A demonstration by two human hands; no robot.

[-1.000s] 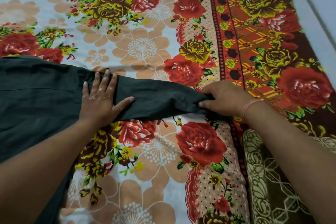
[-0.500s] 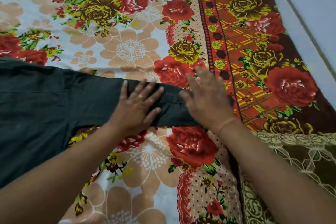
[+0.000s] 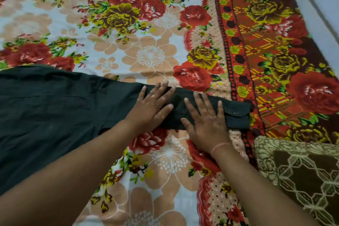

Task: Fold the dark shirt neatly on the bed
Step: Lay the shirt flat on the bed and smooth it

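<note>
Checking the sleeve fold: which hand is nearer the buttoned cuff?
Right. The right hand lies flat on the sleeve just beside the cuff; the left hand presses farther along, toward the shirt body.

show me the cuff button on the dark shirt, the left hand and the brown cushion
cuff button (image 3: 236,112): head view, centre of the button itself.
left hand (image 3: 152,105): head view, middle of the back of the hand.
brown cushion (image 3: 302,174): head view, its patterned top face.
</note>
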